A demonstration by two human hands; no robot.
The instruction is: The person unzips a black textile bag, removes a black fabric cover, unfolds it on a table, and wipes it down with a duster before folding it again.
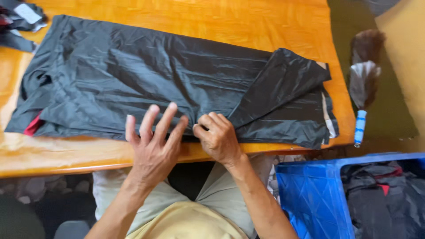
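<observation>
Now, a dark garment spread on a wooden tabletop, two hands at its near edge.

Largest first: the orange-brown tabletop (248, 17) carries the black garment (146, 71), which lies lengthwise across it, its right end folded back over itself. Below right stands a blue crate (305, 190) holding more dark cloth; a feather duster (364, 79) lies beyond the tabletop's right end. The left hand (152, 144) hovers open, fingers spread, at the near hem, while the right hand (218, 137) is closed, pinching the cloth there. The fabric looks slippery: a one-sided pull could likely drag the folded end askew or slide the hem off the edge.
</observation>
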